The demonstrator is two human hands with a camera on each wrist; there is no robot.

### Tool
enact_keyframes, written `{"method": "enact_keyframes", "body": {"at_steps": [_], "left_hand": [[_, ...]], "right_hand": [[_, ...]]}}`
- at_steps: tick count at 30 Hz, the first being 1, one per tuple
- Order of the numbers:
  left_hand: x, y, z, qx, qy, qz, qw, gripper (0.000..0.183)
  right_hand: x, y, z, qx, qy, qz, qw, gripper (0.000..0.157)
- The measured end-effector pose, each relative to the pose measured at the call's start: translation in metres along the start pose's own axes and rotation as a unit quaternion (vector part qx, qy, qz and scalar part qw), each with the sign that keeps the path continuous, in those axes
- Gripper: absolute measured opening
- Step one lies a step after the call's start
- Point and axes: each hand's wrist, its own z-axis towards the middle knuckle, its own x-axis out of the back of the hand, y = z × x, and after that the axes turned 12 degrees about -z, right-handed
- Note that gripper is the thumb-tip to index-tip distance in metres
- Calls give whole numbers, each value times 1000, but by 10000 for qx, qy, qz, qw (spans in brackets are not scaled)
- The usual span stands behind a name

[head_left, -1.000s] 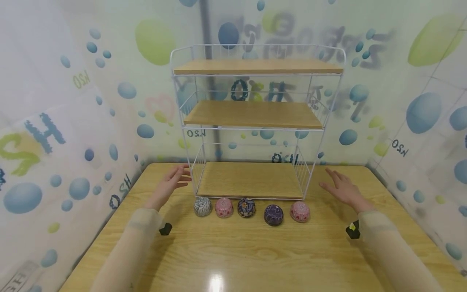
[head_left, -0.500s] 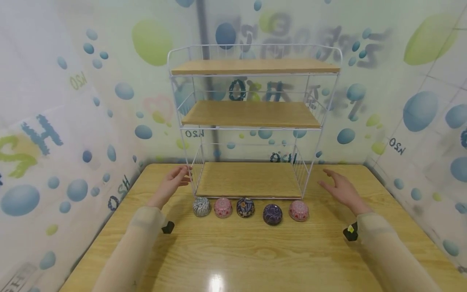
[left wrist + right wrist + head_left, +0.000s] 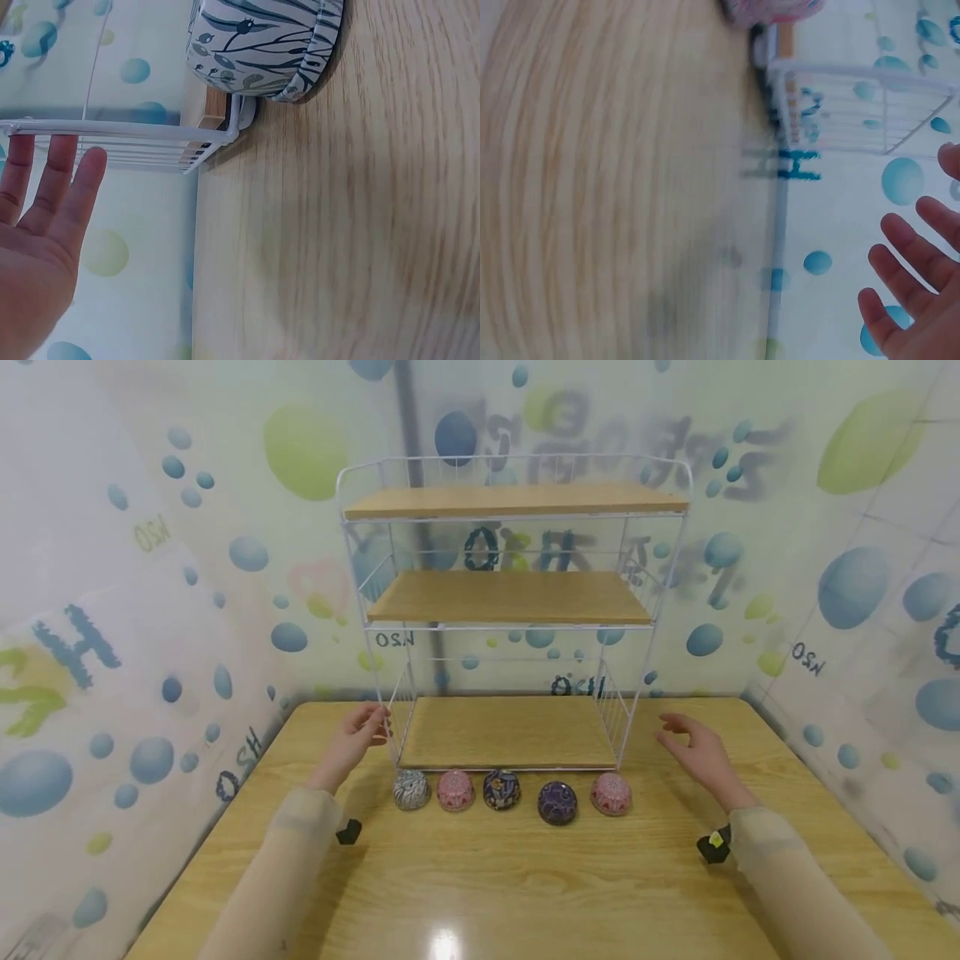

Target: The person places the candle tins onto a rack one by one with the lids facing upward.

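Observation:
A white wire rack (image 3: pixel 510 597) with three wooden shelves stands at the back of the table. My left hand (image 3: pixel 352 743) is at its left front post (image 3: pixel 142 130); in the left wrist view the fingers (image 3: pixel 56 176) are nearly straight, their tips right at the post. Off the rack's right side, my right hand (image 3: pixel 699 752) hovers with fingers spread and holds nothing. Along the rack's front sit small round patterned tins: a grey-white leaf one (image 3: pixel 411 789), a pink one (image 3: pixel 455 791), a dark floral one (image 3: pixel 501 789), a purple one (image 3: pixel 557 802) and another pink one (image 3: pixel 611 794).
The wood-grain table (image 3: pixel 465 877) reaches back to a wall (image 3: pixel 300 552) covered in blue and green spots and lettering. More patterned wall closes in on both sides. A black wrist mount (image 3: pixel 348 832) shows under the left sleeve and another (image 3: pixel 714 845) by the right.
My left hand has closed in on the rack's left post, from just beside it to right at it. The right hand has moved slightly nearer the rack, its fingers more bent.

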Motion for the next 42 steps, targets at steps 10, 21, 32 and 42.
{"method": "enact_keyframes", "body": {"at_steps": [10, 21, 32, 42], "left_hand": [[-9, 1, -5, -50, 212, -399, 9990, 18], [-15, -6, -4, -149, 418, -214, 9988, 31], [-13, -6, -7, -166, 507, -321, 9981, 25], [-16, -2, -9, -355, 453, -188, 9982, 28]], "right_hand": [[3, -22, -7, -119, -631, 668, 9957, 34], [-11, -26, -10, 623, -1408, 588, 9863, 30], [-22, -42, -8, 1096, -2267, 631, 9657, 44], [-33, -44, -11, 1303, -2605, 196, 9564, 65]]}}
